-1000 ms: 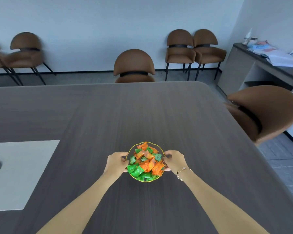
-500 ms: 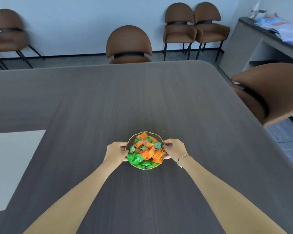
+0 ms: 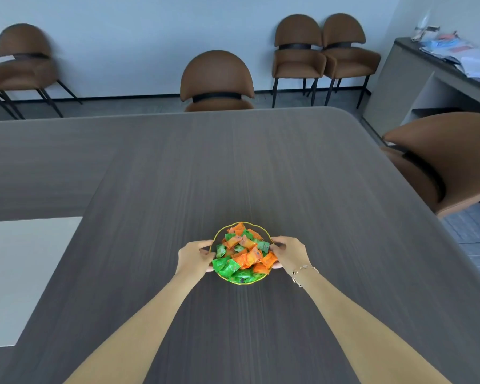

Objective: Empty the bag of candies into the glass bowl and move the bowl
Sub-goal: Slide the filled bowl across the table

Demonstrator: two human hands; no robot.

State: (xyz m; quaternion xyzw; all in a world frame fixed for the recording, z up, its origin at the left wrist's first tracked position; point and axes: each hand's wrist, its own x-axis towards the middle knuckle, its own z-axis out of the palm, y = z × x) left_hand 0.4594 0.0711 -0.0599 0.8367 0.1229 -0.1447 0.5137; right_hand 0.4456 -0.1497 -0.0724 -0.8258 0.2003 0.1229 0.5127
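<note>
Head view: glass bowl (image 3: 234, 281) w/ thin gold rim sits near centre of the dark wood-grain tabletop (image 3: 288, 167); its sides are mostly hidden by both hands. Left hand (image 3: 194, 257) and right hand (image 3: 288, 254) grip opposite edges of the rim. Crinkly orange and green candies (image 3: 243, 254) are heaped inside. Bracelet (image 3: 302, 271) on right wrist. Can't tell if the bowl is lifted.

We note candies (image 3: 241, 253) in orange and bright green wrappers, heaped in a clear bowl (image 3: 227, 227) with a thin gold rim. Table (image 3: 316, 189) dark grey-brown, fine streaked woodgrain, one pale grey inset panel (image 3: 20, 273). Chairs (image 3: 216, 76) brown, black band across each back.
</note>
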